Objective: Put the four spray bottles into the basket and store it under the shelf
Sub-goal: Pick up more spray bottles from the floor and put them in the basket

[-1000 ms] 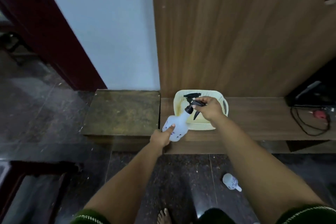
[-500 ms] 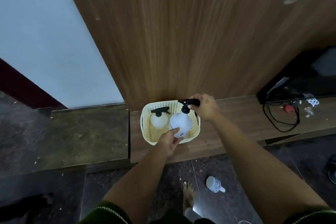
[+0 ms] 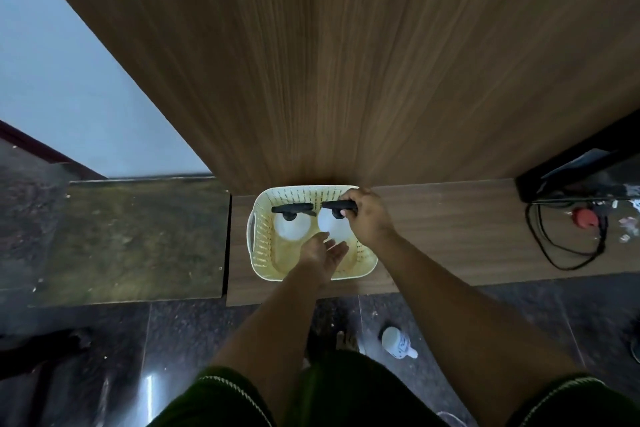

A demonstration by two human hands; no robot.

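A cream perforated basket [image 3: 258, 243] sits on a low wooden ledge [image 3: 450, 236] against the wood-panelled wall. Two white spray bottles with black trigger heads stand upright inside it: one on the left [image 3: 291, 225] and one on the right [image 3: 330, 224]. My right hand [image 3: 369, 218] is shut on the black trigger head of the right bottle. Over the basket's front half, my left hand [image 3: 323, 251] has its fingers spread, just below that bottle, holding nothing. Another white bottle [image 3: 398, 341] lies on its side on the dark floor near my foot.
A dark stone slab [image 3: 131, 239] adjoins the ledge on the left. Black cables and a red object [image 3: 585, 218] lie on the ledge's right end under a dark opening. The floor is glossy dark tile.
The second bottle went from tilted in both hands in front of the basket to standing upright inside it. My left hand has come off its body. The view shifted.
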